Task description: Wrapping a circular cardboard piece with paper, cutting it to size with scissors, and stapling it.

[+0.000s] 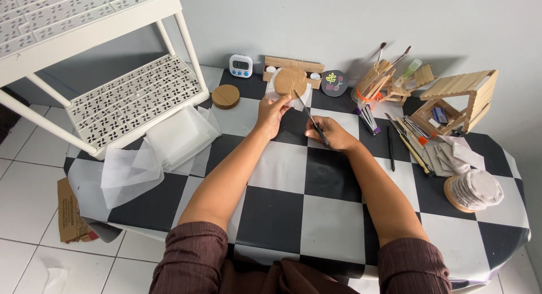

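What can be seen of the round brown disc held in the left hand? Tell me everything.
The round disc is flat, tan-brown and looks like cork or thin wood. The left hand holds it up by its lower edge, above the checkered table, face tilted toward the camera. Something white shows behind it. The right hand holds a thin brush whose tip meets the disc's lower right edge.

Both your forearms extend forward, converging toward the centre. Your left hand (272, 114) is raised with the wrist bent back, fingers pinched closed at the top. Your right hand (332, 133) sits lower, palm down, fingers curled in a pen-style grip.
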